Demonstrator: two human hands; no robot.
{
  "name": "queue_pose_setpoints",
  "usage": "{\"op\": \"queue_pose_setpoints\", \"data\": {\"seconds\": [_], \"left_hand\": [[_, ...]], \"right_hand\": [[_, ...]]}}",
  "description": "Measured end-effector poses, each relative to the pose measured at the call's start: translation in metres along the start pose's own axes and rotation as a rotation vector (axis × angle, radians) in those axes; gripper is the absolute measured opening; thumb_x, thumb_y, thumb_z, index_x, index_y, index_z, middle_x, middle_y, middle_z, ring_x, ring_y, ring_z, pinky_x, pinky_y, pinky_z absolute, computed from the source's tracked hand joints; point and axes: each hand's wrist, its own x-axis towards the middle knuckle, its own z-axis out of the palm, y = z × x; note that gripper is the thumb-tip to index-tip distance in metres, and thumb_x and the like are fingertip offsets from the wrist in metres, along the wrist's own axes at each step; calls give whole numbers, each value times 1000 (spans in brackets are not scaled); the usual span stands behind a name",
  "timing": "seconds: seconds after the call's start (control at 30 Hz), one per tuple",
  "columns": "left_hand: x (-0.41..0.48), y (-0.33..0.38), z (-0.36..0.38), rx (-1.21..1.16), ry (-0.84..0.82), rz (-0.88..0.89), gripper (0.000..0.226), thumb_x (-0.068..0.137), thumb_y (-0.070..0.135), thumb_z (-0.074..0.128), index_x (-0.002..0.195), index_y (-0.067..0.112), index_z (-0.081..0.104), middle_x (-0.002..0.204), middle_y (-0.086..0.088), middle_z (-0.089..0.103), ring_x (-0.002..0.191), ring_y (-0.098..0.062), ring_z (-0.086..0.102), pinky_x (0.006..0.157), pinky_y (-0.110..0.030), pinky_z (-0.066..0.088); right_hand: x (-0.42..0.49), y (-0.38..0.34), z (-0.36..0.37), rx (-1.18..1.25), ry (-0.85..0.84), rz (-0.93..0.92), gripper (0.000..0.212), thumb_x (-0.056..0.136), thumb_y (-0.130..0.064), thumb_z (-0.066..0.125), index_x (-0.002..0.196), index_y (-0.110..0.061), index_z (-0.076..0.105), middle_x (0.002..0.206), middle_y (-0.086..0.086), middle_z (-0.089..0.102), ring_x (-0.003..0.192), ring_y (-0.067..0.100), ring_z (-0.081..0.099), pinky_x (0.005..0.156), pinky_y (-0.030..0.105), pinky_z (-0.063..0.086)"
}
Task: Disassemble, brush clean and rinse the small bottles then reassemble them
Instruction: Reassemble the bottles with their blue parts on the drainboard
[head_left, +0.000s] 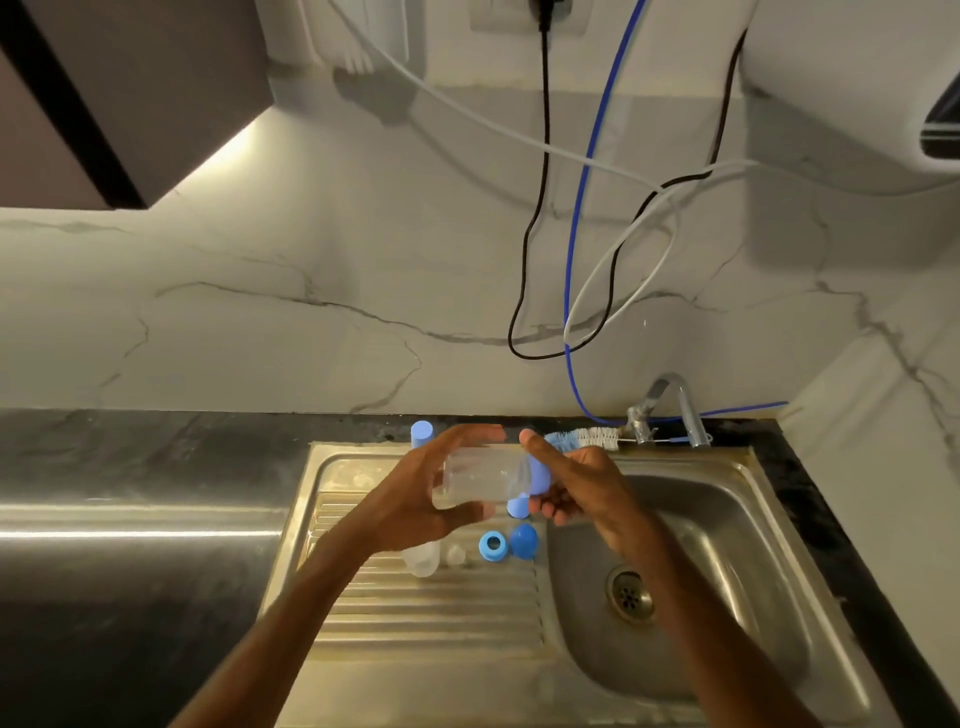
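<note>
While the left hand (415, 493) grips a clear bottle (480, 478) on its side above the drainboard (415, 613), the right hand (582, 488) holds its blue collar (540, 478). A slip in twisting could drop either part into the basin (701, 545). Both this bottle and a second (423, 560) below look empty.

Clear bottle (480, 477) between both hands

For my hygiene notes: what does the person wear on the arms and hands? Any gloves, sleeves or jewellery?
Nothing is worn. The left hand and right hand are bare: no gloves, rings or watch can be seen. Both forearms are uncovered down to the frame's lower edge, and no sleeve shows.
</note>
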Motion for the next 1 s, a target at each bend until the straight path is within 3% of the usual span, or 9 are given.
{"op": "queue_pose_setpoints", "data": {"seconds": [0.07, 0.17, 0.23, 0.37, 0.53, 0.63, 0.73, 0.9, 1.0], "left_hand": [[11, -1, -4, 52, -25, -135, 76, 87, 55, 73, 151, 31, 40, 145, 13, 53, 125, -11, 59, 96, -30, 55], [26, -1, -11, 90, -74, -197, 70, 90, 73, 52, 141, 25, 55, 126, 8, 68, 107, -11, 68, 89, -33, 59], [35, -1, -16, 142, -115, -114, 59, 87, 64, 64, 131, 24, 65, 115, 11, 72, 100, -6, 69, 85, -31, 59], [48, -4, -11, 213, -125, 29, 55, 75, 36, 89, 123, 32, 61, 113, 17, 66, 103, -2, 63, 83, -18, 53], [56, -18, -2, 175, -108, 47, 60, 75, 30, 89, 121, 32, 51, 106, 13, 65, 94, -7, 65, 73, -18, 54], [59, -25, 6, 276, -143, 58, 62, 78, 23, 84, 120, 34, 40, 103, 8, 64, 86, -12, 60, 67, -18, 48], [63, -24, 13, 422, -113, 44, 65, 81, 20, 81, 128, 29, 37, 108, 5, 64, 90, -12, 57, 71, -14, 41], [67, -32, 17, 465, -114, 53, 76, 84, 19, 79, 145, 30, 35, 132, 0, 61, 120, -21, 56, 96, -28, 46], [70, -33, 22, 634, -41, 195, 80, 79, 1, 75, 151, 23, 46, 146, -2, 56, 135, -24, 48, 112, -39, 36]], "right_hand": [[6, -2, 4, -6, 25, -73, 66, 86, -57, 69, 82, 9, 72, 73, 21, 74, 56, 23, 65, 52, 25, 57], [14, -3, 4, -41, 21, -181, 38, 84, -45, 75, 89, -7, 74, 82, 17, 76, 72, 28, 75, 66, 38, 64], [16, -1, -2, -45, -12, -135, 40, 83, -48, 76, 92, -8, 74, 84, 15, 77, 76, 32, 76, 71, 42, 64], [20, 7, -9, -34, -91, 110, 78, 90, -71, 53, 101, 4, 71, 80, 17, 76, 61, 23, 69, 53, 26, 53], [29, 7, -21, 95, -195, 54, 47, 96, -45, 62, 122, -6, 65, 109, 15, 76, 101, 32, 74, 92, 46, 59], [30, 2, -21, -9, -164, -7, 38, 96, -37, 66, 117, -5, 68, 100, 14, 77, 91, 29, 76, 89, 45, 61], [35, -2, -13, -91, -56, 23, 53, 95, -54, 58, 97, -3, 71, 83, 16, 77, 71, 25, 75, 70, 36, 63], [40, 5, -17, -85, -88, -39, 40, 90, -42, 72, 113, -9, 70, 98, 9, 78, 88, 26, 77, 84, 45, 62], [47, 8, -8, 41, -39, 71, 53, 93, -50, 64, 100, 1, 73, 84, 18, 75, 65, 24, 69, 64, 31, 60]]}}
